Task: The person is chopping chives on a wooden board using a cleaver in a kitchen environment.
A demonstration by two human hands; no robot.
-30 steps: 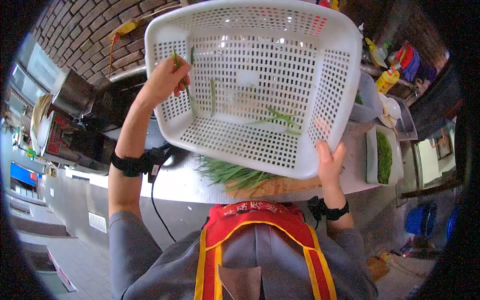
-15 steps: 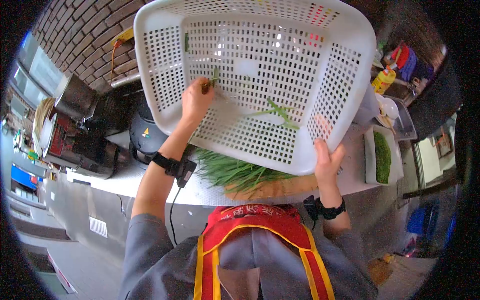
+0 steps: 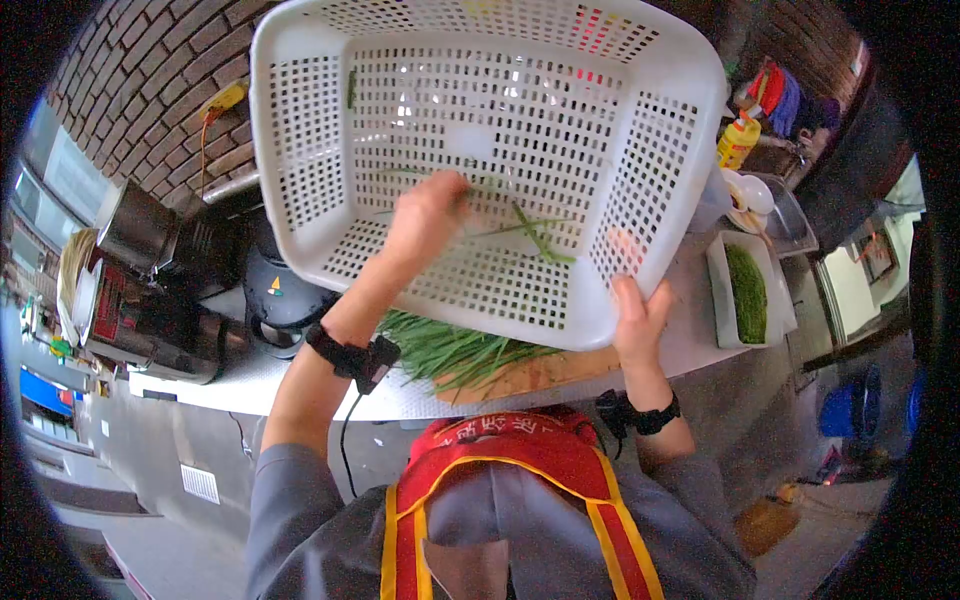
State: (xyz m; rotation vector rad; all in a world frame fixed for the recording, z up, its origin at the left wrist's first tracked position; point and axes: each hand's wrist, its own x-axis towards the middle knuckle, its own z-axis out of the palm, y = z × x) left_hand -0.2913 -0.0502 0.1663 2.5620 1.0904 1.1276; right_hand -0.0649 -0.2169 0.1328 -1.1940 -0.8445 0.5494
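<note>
A large white perforated basket (image 3: 470,142) is tilted up, its inside facing me. My right hand (image 3: 640,318) grips its lower right rim, thumb on the near side. Inside the basket is my left hand (image 3: 428,215), blurred, with fingers closed around some green bits. A few loose green blades (image 3: 540,238) lie in the basket to the right of that hand. Below the basket, a heap of long green leaves (image 3: 450,350) rests on a wooden cutting board (image 3: 540,376).
A black rice cooker (image 3: 285,300) stands left of the basket. At the right are a white container of chopped greens (image 3: 746,292), a metal tray (image 3: 792,215) with a white bowl (image 3: 752,195), and a yellow bottle (image 3: 738,140).
My left hand has moved right across the inside of the basket, closer to the loose blades. The basket and my right hand appear slightly farther left in view.
</note>
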